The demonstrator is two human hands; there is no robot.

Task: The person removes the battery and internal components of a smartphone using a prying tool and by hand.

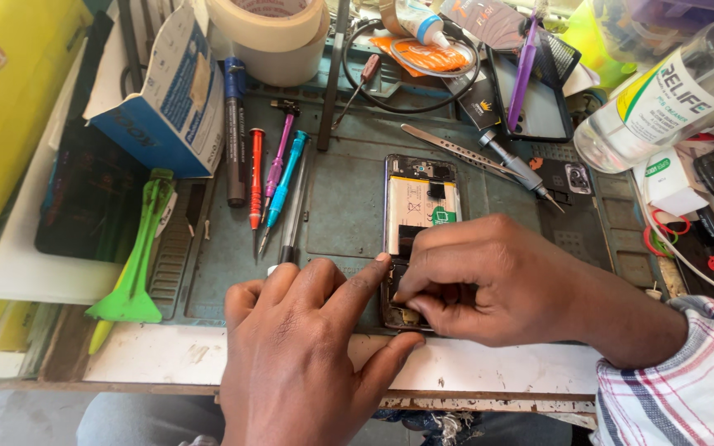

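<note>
Looking down at the opened black smartphone (416,216) on the grey-green repair mat (349,198), I see its back cover already off and the pale battery exposed. My right hand (489,281) pinches some small part at the lower end, too hidden to identify, while my left hand (307,347) steadies the edge with one outstretched finger. I judge the work mid-way; red, pink and blue precision screwdrivers (274,177) lie unused beside it.

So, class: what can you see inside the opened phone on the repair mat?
Inside the opened phone, a pale battery fills the middle, with dark parts above and below it. The left hand and right hand cover the lower end, so that part is hidden.
</note>
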